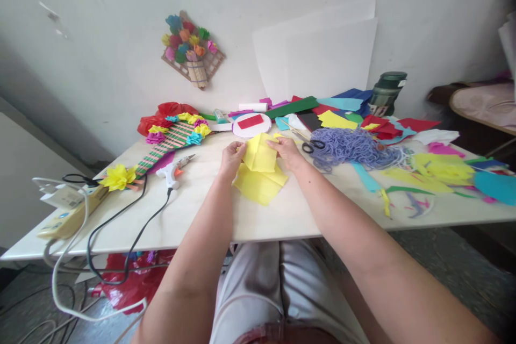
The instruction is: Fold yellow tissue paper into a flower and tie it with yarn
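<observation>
Between my two hands a creased square of yellow crepe paper is held up at its sides. My left hand pinches its left edge with thumb and fingers. At the opposite edge my right hand grips it the same way. Another yellow paper sheet lies on the table just below, partly covered by the held one. Behind my hands rests a white oval card with a red strip on it. Black-handled scissors lie right of my right hand.
On the left are a white glue gun, its cord, a power strip and a woven piece with paper flowers. To the right lie tangled purple yarn and colored paper scraps. A dark green jar stands by the wall.
</observation>
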`<state>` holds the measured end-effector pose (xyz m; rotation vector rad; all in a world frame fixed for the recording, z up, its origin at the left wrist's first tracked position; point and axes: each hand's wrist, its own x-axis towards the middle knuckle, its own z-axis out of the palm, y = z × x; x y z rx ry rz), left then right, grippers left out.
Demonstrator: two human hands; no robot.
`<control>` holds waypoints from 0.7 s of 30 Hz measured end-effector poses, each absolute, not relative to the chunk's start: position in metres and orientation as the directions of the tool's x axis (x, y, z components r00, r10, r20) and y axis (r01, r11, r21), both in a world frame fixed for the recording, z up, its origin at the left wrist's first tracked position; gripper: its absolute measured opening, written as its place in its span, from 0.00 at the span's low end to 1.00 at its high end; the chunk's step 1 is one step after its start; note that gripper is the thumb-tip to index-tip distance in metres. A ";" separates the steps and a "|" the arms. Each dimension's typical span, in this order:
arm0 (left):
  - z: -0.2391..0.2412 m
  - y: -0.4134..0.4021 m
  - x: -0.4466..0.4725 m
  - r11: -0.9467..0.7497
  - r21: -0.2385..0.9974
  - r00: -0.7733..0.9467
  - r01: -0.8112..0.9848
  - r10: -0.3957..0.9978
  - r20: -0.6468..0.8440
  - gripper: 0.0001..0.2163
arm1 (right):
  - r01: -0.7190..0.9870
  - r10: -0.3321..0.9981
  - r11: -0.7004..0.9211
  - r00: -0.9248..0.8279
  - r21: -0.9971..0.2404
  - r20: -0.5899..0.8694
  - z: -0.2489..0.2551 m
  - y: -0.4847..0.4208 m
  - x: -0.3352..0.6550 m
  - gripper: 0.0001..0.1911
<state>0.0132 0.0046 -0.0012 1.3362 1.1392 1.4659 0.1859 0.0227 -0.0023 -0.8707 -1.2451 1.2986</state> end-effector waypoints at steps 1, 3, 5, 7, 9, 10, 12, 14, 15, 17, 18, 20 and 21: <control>-0.001 0.003 0.013 -0.241 0.970 -0.071 -0.008 0.968 0.240 0.16 | -0.212 0.977 0.140 -0.130 -0.967 0.170 -0.004 0.024 0.186 0.15; 0.000 0.001 0.013 -0.234 0.972 -0.028 -0.014 0.972 0.234 0.16 | -0.217 0.976 0.153 -0.119 -0.964 0.182 -0.006 0.026 0.185 0.14; 0.000 -0.001 0.013 -0.234 0.972 0.004 -0.009 0.972 0.234 0.16 | -0.213 0.970 0.164 -0.143 -0.963 0.197 -0.006 0.026 0.184 0.13; 0.000 -0.001 0.013 -0.243 0.970 0.012 0.015 0.970 0.243 0.16 | -0.196 0.962 0.177 -0.175 -0.965 0.212 -0.005 0.024 0.182 0.13; -0.001 0.000 0.012 -0.252 0.965 0.003 0.068 0.968 0.252 0.16 | -0.174 0.955 0.194 -0.192 -0.965 0.227 -0.003 0.021 0.182 0.13; -0.002 0.001 0.012 -0.255 0.961 -0.008 0.104 0.966 0.257 0.17 | -0.167 0.953 0.202 -0.193 -0.965 0.233 -0.002 0.020 0.182 0.13; -0.003 0.003 0.011 -0.261 0.950 -0.039 0.174 0.962 0.271 0.17 | -0.166 0.952 0.210 -0.188 -0.964 0.240 0.001 0.018 0.182 0.14; -0.004 0.005 0.011 -0.263 0.941 -0.082 0.212 0.955 0.285 0.17 | -0.177 0.954 0.208 -0.179 -0.962 0.240 0.003 0.016 0.183 0.15; -0.004 0.006 0.011 -0.263 0.940 -0.106 0.216 0.951 0.291 0.16 | -0.180 0.956 0.202 -0.178 -0.963 0.234 0.003 0.015 0.184 0.15; -0.005 0.007 0.012 -0.267 0.944 -0.144 0.193 0.944 0.296 0.16 | -0.172 0.960 0.175 -0.188 -0.969 0.206 0.004 0.015 0.184 0.15; -0.005 0.007 0.012 -0.271 0.946 -0.155 0.175 0.942 0.299 0.16 | -0.165 0.962 0.157 -0.196 -0.974 0.188 0.004 0.015 0.184 0.15; -0.005 0.007 0.012 -0.288 0.944 -0.160 0.163 0.936 0.313 0.16 | -0.151 0.966 0.137 -0.197 -0.979 0.166 0.003 0.016 0.183 0.14; -0.005 0.007 0.012 -0.298 0.938 -0.161 0.179 0.931 0.326 0.16 | -0.148 0.968 0.141 -0.187 -0.979 0.167 0.002 0.016 0.183 0.13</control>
